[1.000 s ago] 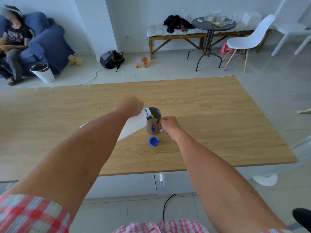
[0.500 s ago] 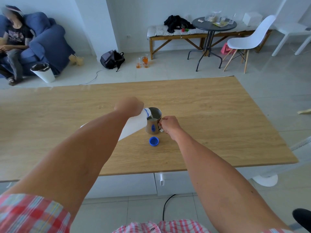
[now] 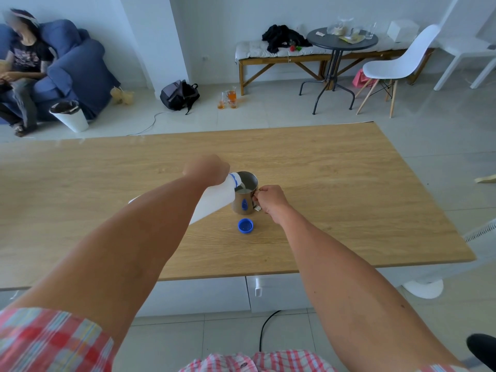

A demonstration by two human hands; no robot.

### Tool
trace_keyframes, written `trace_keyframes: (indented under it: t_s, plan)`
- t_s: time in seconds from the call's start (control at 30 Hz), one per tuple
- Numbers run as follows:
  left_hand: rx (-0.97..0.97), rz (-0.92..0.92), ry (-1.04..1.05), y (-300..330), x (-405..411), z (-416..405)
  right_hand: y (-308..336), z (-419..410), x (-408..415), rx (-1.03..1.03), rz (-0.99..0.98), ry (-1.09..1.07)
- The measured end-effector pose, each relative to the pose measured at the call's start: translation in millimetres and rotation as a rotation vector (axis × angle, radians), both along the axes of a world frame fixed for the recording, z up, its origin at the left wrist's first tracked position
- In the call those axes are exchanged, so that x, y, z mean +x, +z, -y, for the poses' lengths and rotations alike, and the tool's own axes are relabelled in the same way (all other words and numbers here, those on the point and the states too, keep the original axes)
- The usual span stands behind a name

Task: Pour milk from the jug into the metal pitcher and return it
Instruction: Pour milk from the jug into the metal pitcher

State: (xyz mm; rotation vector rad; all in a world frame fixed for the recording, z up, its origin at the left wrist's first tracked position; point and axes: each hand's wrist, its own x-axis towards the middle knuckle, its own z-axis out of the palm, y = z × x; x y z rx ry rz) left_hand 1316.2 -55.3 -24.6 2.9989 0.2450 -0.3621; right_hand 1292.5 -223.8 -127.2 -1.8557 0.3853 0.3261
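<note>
A white plastic milk jug (image 3: 214, 200) is tilted steeply, its blue-ringed mouth over the rim of the metal pitcher (image 3: 244, 196). My left hand (image 3: 206, 167) grips the jug from above; my forearm hides most of its body. White milk shows inside the pitcher. The pitcher stands upright on the wooden table (image 3: 335, 183), and my right hand (image 3: 269, 198) is closed on its handle at the right side. The jug's blue cap (image 3: 245, 226) lies on the table just in front of the pitcher.
Beyond the table's far edge are a backpack (image 3: 179, 95), glasses on the floor (image 3: 228, 99), a round black table (image 3: 341, 41), a white chair (image 3: 397, 65) and a bench. A person sits in a blue armchair (image 3: 77, 68) at far left, beside a white bin (image 3: 70, 116).
The jug stays tilted over the pitcher and both hands hold their places. More white milk shows inside the pitcher now.
</note>
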Motion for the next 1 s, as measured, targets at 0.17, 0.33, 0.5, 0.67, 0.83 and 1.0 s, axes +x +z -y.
trace_keyframes:
  t_s: [0.17, 0.33, 0.5, 0.67, 0.83, 1.0]
  plan:
    - [0.008, -0.001, -0.008, -0.9, 1.1, 0.2, 0.1, 0.2, 0.0, 0.004, -0.004, 0.004]
    - [0.018, -0.002, -0.014, -0.9, 1.8, 0.5, -0.4, 0.2, -0.1, 0.013, -0.003, 0.004]
    - [0.011, -0.003, -0.013, -1.4, 2.9, -0.2, 0.9, 1.0, -0.7, 0.025, 0.0, 0.009]
    - [0.014, -0.004, -0.013, -1.5, 3.7, 0.4, -0.4, 1.3, -0.5, 0.039, -0.01, -0.001]
    - [0.021, -0.001, -0.013, -1.4, 4.3, 0.6, -2.4, 1.2, 0.7, 0.022, -0.013, 0.007]
    - [0.014, -0.008, -0.01, -0.8, 4.7, 1.1, -2.3, 0.8, 1.1, 0.019, -0.01, 0.007]
